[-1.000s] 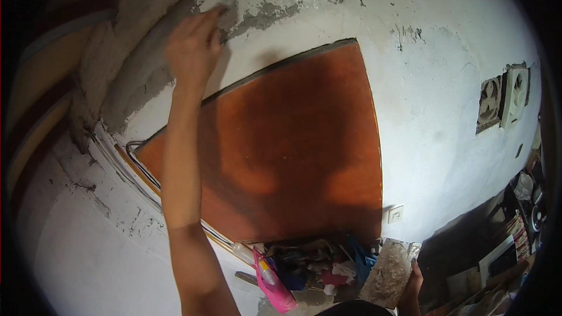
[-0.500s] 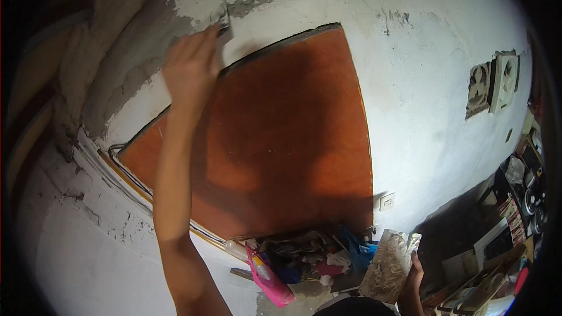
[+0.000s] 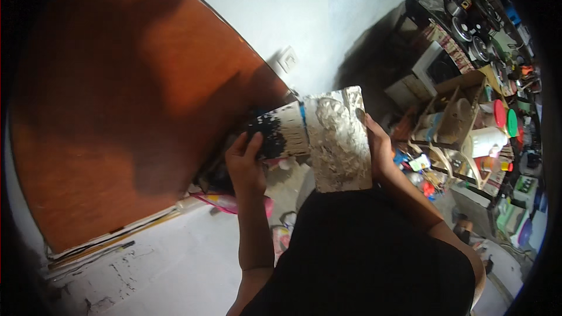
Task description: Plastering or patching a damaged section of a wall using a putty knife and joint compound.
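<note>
The left hand [image 3: 246, 161] is near the middle of the frame, closed on a flat scraper [image 3: 287, 131]. Two of its digits show at the near end of this tool, bent and a little apart from each other; the others are hidden, so I cannot tell how they are placed. The scraper is black near the hand and smeared with pale paste toward its far edge. This edge lies just beside the left side of a board [image 3: 342, 167] — whether they touch, I cannot tell.

The right hand [image 3: 379, 146], to the right of the middle, grips the right edge of the board. Its thumb is at the edge and the other fingers are mostly hidden, probably behind. The board stands with its long side almost vertical in the frame, its face covered with a rough pale paste [image 3: 333, 117], thicker in the upper part.

The left forearm rises nearly straight from the lower edge. The right arm comes from the lower right and slants up to the left — its elbow bent outward, beside the black garment [image 3: 363, 251]. An orange-brown panel [image 3: 111, 93] fills the upper left.
</note>
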`<state>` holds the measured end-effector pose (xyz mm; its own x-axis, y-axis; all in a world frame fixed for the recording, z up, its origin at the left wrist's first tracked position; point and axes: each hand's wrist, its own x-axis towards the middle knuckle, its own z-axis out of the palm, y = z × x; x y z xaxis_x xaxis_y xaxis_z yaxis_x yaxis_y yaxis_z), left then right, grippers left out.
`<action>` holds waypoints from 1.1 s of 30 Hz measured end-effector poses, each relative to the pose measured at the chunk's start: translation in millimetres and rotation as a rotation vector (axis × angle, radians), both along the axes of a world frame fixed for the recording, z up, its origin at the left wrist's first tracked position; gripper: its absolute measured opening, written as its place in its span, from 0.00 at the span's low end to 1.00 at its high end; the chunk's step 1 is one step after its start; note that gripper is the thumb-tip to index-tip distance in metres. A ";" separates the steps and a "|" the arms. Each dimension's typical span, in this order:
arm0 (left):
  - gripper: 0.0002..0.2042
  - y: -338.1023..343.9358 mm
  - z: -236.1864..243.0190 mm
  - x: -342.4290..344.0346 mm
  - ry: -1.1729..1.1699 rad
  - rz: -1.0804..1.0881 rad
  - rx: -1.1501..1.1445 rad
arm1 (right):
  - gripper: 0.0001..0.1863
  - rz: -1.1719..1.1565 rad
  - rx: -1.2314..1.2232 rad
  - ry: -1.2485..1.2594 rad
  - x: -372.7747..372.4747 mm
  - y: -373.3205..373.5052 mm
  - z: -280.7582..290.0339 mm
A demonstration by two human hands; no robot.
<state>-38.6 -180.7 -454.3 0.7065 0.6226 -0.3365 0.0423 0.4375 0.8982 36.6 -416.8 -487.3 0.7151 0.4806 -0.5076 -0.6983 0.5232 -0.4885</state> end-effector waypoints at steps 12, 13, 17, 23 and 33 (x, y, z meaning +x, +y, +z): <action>0.06 -8.8 0.1 -34.2 0.112 -0.285 0.305 | 0.32 0.048 -0.078 0.000 -4.5 -0.3 8.9; 0.06 -7.2 12.4 -36.3 0.162 -0.267 0.334 | 0.32 0.040 -0.072 0.001 -4.4 -0.1 10.6; 0.06 -10.0 14.1 -46.7 0.236 -0.321 0.383 | 0.32 0.019 -0.066 0.003 -2.3 -2.6 7.0; 0.06 -25.3 -2.0 -54.2 0.220 -0.392 0.286 | 0.33 0.036 -0.039 -0.017 -2.4 0.0 10.5; 0.06 -42.2 6.6 -30.8 0.209 -0.471 0.288 | 0.31 0.010 -0.134 -0.035 3.2 9.3 25.5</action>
